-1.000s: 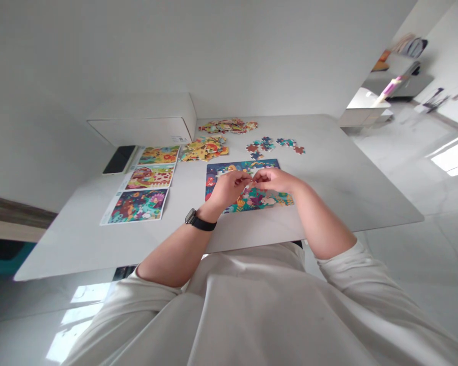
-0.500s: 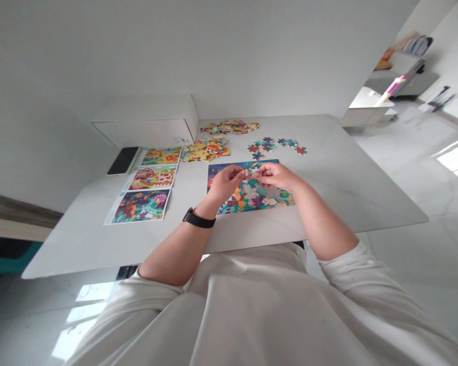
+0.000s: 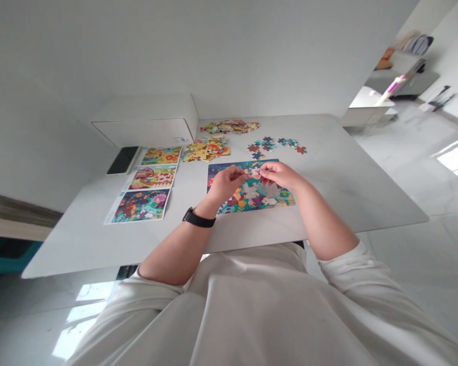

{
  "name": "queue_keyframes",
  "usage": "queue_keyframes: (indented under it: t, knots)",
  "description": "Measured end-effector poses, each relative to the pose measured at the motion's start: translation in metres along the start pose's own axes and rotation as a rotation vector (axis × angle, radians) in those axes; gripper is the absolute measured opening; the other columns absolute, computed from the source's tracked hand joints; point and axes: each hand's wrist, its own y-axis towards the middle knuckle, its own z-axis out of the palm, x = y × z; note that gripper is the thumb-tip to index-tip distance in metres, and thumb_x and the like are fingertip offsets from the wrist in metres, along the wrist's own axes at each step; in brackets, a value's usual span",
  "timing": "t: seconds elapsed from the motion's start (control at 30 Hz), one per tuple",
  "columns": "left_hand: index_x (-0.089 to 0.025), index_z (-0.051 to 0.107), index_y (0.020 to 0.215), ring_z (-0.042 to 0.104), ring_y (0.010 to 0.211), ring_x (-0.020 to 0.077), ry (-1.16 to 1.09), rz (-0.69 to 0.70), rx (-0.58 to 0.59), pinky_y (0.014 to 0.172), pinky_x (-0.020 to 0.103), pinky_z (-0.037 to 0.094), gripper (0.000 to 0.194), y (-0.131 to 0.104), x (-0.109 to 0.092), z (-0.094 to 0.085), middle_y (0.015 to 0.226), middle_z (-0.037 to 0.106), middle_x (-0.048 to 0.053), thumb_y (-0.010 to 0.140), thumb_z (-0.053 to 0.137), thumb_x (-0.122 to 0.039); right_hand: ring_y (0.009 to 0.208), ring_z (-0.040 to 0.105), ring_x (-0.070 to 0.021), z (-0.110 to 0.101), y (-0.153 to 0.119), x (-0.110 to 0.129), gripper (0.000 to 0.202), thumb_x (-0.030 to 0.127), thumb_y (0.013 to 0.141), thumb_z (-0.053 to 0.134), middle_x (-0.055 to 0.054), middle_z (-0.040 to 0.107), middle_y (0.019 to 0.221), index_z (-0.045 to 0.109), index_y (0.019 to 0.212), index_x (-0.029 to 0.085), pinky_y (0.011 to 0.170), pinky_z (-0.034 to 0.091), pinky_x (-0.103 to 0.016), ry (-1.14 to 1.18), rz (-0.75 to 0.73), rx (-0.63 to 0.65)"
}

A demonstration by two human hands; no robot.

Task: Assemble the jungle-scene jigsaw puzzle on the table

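Note:
A colourful jigsaw puzzle (image 3: 263, 203) lies partly filled in on the table in front of me, with grey gaps showing in its middle. Above its upper part, a small pinkish puzzle piece (image 3: 254, 173) is between my two hands. My left hand (image 3: 226, 183), with a black band on its wrist, is closed in a pinch at the piece's left side. Opposite it, my right hand (image 3: 278, 175) pinches the piece's right edge between thumb and fingers. My fingers cover some of the puzzle beneath.
Loose blue and brown pieces (image 3: 267, 144) lie behind the puzzle. Yellow pieces (image 3: 207, 149) and a further heap (image 3: 231, 126) are near the wall. To the left are picture sheets (image 3: 141, 206), a phone (image 3: 122, 160) and a white box (image 3: 148, 131).
The fingertips of both hands have shifted slightly around the small piece, and more of it shows between them. Everything else on the table stays put.

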Motion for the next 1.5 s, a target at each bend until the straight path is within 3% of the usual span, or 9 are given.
queue_keyframes:
  t: [0.1, 0.33, 0.6, 0.77, 0.97, 1.23, 1.5]
  knots:
    - [-0.017, 0.073, 0.092, 0.061, 0.069, 0.0147, 0.034, 0.013, -0.008, 0.061, 0.025, 0.044, 0.032, -0.001, -0.002, 0.0, 0.078, 0.071, 0.003, 0.087, 0.072, -0.049, 0.075, 0.068, -0.0179, -0.002, 0.0, 0.001, 0.043, 0.063, 0.089, 0.074, -0.005, 0.076, 0.085, 0.07, 0.095, 0.021, 0.064, 0.05, -0.027, -0.017, -0.016, -0.024]
    - [-0.018, 0.074, 0.093, 0.065, 0.072, 0.0154, 0.108, 0.031, -0.008, 0.068, 0.026, 0.049, 0.026, -0.002, -0.004, 0.002, 0.081, 0.075, 0.003, 0.088, 0.071, -0.044, 0.074, 0.065, -0.016, 0.002, 0.003, -0.005, 0.042, 0.056, 0.079, 0.086, -0.003, 0.076, 0.091, 0.074, 0.101, 0.022, 0.065, 0.049, -0.027, -0.023, -0.064, 0.004]
    - [-0.018, 0.074, 0.105, 0.072, 0.08, 0.0176, 0.134, 0.037, -0.035, 0.072, 0.026, 0.053, 0.024, -0.001, 0.004, 0.003, 0.09, 0.079, 0.005, 0.093, 0.064, -0.037, 0.069, 0.061, -0.0144, -0.023, -0.004, -0.002, 0.037, 0.048, 0.082, 0.085, -0.001, 0.071, 0.081, 0.073, 0.102, 0.019, 0.064, 0.046, -0.026, -0.076, -0.014, -0.129]
    - [-0.02, 0.076, 0.105, 0.071, 0.077, 0.0176, 0.235, 0.065, 0.02, 0.073, 0.027, 0.054, 0.022, -0.004, 0.002, 0.007, 0.088, 0.078, 0.004, 0.094, 0.063, -0.034, 0.065, 0.058, -0.0129, -0.03, 0.001, -0.015, 0.031, 0.043, 0.085, 0.084, 0.001, 0.069, 0.075, 0.072, 0.102, 0.019, 0.063, 0.043, -0.025, -0.209, 0.089, -0.174]
    - [-0.02, 0.077, 0.105, 0.071, 0.083, 0.0189, 0.36, 0.223, 0.164, 0.079, 0.03, 0.055, 0.023, -0.009, -0.003, 0.009, 0.097, 0.078, 0.006, 0.096, 0.061, -0.033, 0.068, 0.063, -0.0139, -0.031, 0.01, -0.033, 0.022, 0.032, 0.086, 0.083, -0.001, 0.075, 0.083, 0.074, 0.1, 0.019, 0.063, 0.044, -0.024, -0.382, 0.218, -0.184]
    - [-0.021, 0.076, 0.108, 0.072, 0.091, 0.0204, 0.403, 0.312, 0.241, 0.087, 0.033, 0.056, 0.023, -0.011, -0.002, 0.01, 0.104, 0.078, 0.007, 0.099, 0.058, -0.033, 0.078, 0.07, -0.0167, -0.033, 0.008, -0.03, 0.023, 0.036, 0.086, 0.084, -0.004, 0.081, 0.092, 0.078, 0.1, 0.02, 0.072, 0.049, -0.026, -0.534, 0.236, -0.201]
    - [-0.022, 0.076, 0.11, 0.072, 0.094, 0.0216, 0.416, 0.292, 0.261, 0.091, 0.034, 0.057, 0.024, -0.011, 0.0, 0.011, 0.106, 0.077, 0.007, 0.099, 0.059, -0.035, 0.082, 0.073, -0.0189, -0.033, 0.007, -0.028, 0.023, 0.037, 0.085, 0.086, -0.006, 0.083, 0.096, 0.083, 0.102, 0.021, 0.078, 0.052, -0.028, -0.575, 0.238, -0.215]
